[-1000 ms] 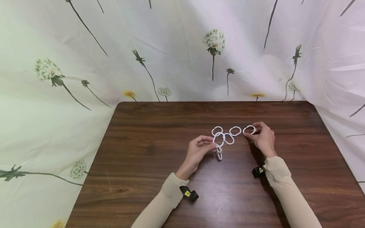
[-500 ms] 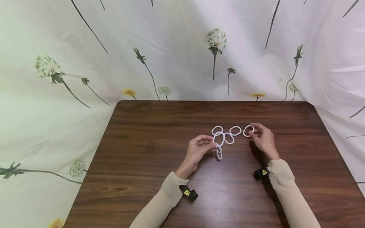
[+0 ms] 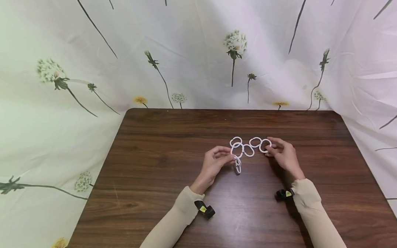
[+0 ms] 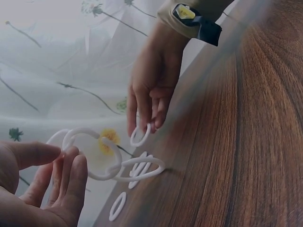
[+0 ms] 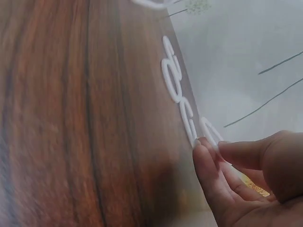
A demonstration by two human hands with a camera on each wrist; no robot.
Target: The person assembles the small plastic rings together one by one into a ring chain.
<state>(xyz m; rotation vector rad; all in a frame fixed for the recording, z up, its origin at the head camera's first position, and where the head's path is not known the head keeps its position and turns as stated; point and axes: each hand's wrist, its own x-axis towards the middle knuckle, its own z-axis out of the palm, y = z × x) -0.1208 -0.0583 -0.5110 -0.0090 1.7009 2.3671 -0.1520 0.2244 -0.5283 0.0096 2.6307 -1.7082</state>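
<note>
My left hand (image 3: 213, 164) pinches a white plastic link between thumb and fingers. In the left wrist view that link hooks through other white links (image 4: 102, 178), at least one with a gap in its side. A short piece of the chain (image 3: 239, 169) hangs below my left fingertips. My right hand (image 3: 285, 156) pinches a single white link (image 3: 260, 148) by its right side. Its left edge overlaps another white link (image 3: 254, 138) in the head view; whether they touch or are joined I cannot tell. More white links (image 3: 249, 156) lie between the hands.
A dark brown wood-grain table (image 3: 148, 200) lies under both hands. Behind it hangs a white cloth (image 3: 189, 58) printed with dandelions. Both wrists wear small black cameras (image 3: 207, 211) on straps over beige sleeves.
My right hand has carried its link leftward and slightly nearer to me, up against the neighbouring link, its grip shifting to the link's right side. The left hand stays nearly still.
</note>
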